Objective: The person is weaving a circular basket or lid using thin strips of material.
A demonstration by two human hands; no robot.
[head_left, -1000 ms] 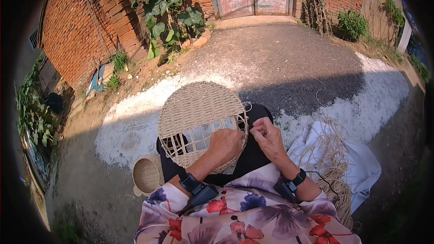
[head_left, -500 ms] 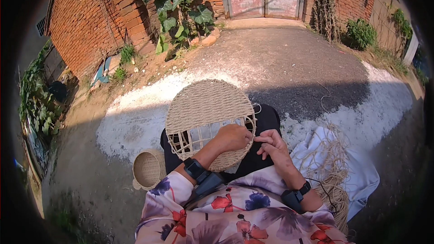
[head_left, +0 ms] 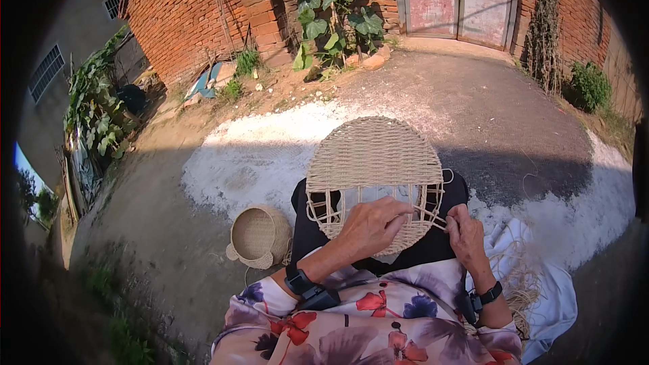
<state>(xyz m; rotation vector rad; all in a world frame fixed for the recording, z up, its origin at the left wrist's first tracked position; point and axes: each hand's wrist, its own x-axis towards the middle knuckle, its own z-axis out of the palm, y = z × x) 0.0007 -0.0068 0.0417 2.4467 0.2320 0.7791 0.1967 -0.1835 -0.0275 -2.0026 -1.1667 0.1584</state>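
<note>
My right hand (head_left: 465, 233) pinches the cord (head_left: 433, 215); whether my left hand (head_left: 373, 226) grips, I can't tell. Overpulling could warp the woven piece (head_left: 373, 152).

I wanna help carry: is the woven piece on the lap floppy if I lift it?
Probably not very: the woven piece holds its rounded outline. It might bend more where only spaced strands cross. Likely light, too, with see-through openings.

Tan woven piece (head_left: 375, 152), pink shirt (head_left: 345, 324) with red and purple flowers (head_left: 421, 307), black trousers (head_left: 458, 195)
</note>
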